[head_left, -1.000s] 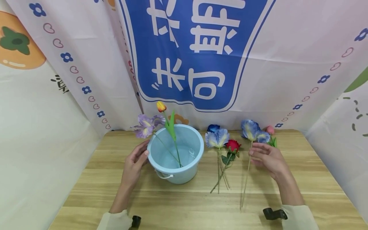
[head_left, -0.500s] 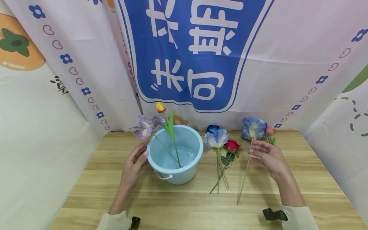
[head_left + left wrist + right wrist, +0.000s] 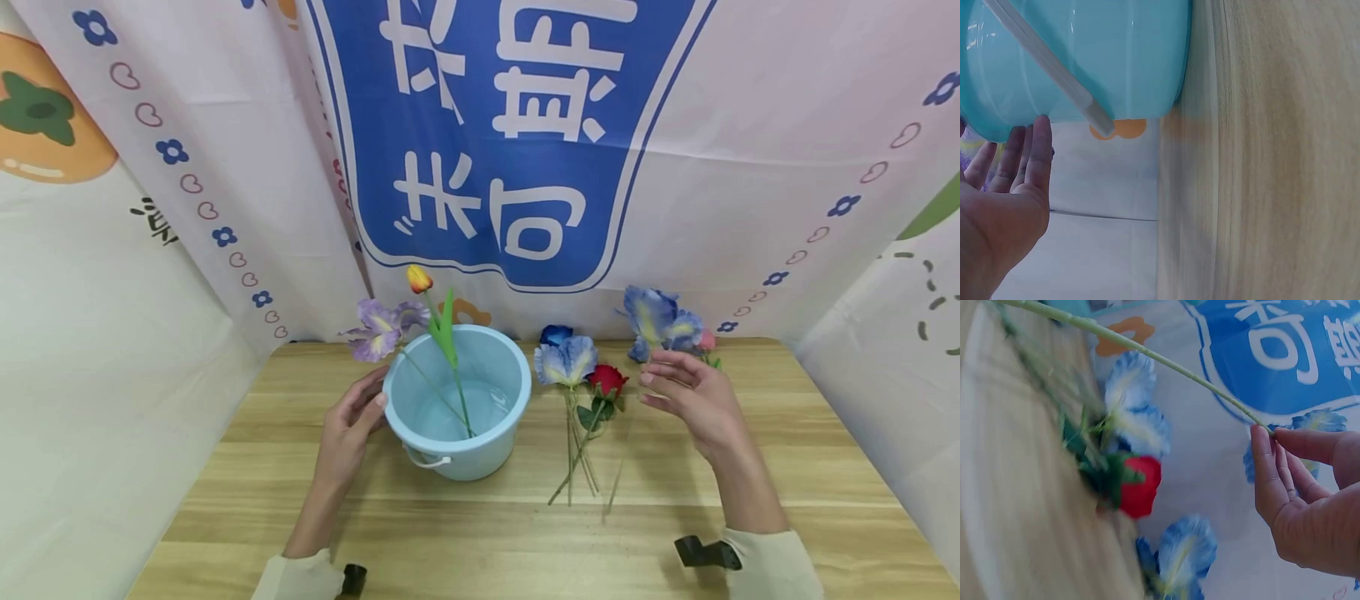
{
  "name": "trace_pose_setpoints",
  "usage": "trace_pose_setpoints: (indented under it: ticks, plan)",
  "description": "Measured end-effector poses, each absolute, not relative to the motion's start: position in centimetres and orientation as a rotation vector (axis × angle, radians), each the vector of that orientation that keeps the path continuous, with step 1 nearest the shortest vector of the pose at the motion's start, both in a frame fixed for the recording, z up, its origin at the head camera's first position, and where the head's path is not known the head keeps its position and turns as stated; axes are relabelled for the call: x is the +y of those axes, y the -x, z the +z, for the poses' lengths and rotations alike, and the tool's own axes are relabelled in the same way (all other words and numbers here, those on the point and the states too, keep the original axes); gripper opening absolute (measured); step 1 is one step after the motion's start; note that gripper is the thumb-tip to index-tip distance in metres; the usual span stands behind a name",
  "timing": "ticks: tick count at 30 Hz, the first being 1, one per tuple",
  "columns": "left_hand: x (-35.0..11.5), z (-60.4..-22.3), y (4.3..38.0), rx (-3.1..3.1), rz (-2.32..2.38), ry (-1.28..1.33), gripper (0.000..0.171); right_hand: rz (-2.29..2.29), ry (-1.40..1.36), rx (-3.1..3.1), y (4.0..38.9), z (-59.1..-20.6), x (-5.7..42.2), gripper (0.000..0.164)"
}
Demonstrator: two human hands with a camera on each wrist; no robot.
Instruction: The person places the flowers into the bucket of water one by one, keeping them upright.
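My left hand (image 3: 352,417) rests against the left side of the light-blue bucket (image 3: 487,458), thumb at the rim. In the left wrist view its fingers (image 3: 1038,150) lie fairly straight along the outer wall. Inside the bucket lean a purple iris (image 3: 378,329) and an orange-yellow tulip (image 3: 420,279). My right hand (image 3: 693,400) pinches the stem of a blue iris (image 3: 648,312) between thumb and fingers. In the right wrist view the stem (image 3: 1172,365) slants away to the upper left, and the bloom (image 3: 1321,419) is partly hidden behind the hand.
Between bucket and right hand lie a red rose (image 3: 607,381), a pale-blue iris (image 3: 566,362) and a dark-blue bloom (image 3: 556,335), stems crossing. Another blue iris (image 3: 1188,556) lies nearby. A pink flower (image 3: 707,340) shows behind the right hand. A printed cloth (image 3: 712,208) hangs behind the wooden table (image 3: 450,542).
My right hand has moved slightly left and up with the iris; its stem's lower end has swung left. The left hand and bucket have stayed put.
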State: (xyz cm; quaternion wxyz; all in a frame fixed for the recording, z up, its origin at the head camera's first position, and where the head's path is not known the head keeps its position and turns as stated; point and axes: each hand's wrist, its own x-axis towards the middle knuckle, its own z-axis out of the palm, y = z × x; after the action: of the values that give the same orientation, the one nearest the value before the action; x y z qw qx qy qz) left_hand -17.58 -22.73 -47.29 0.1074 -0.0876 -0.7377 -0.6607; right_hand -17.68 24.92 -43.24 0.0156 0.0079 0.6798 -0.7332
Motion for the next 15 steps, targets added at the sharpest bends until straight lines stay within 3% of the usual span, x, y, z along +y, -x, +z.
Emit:
trace_pose_setpoints:
  ticks: [15]
  plan:
    - [-22.8,-47.3,17.6,-2.175,-1.944,0.272,0.043,-2.316,0.121,2.199,19.3,-37.0,20.5,0.039]
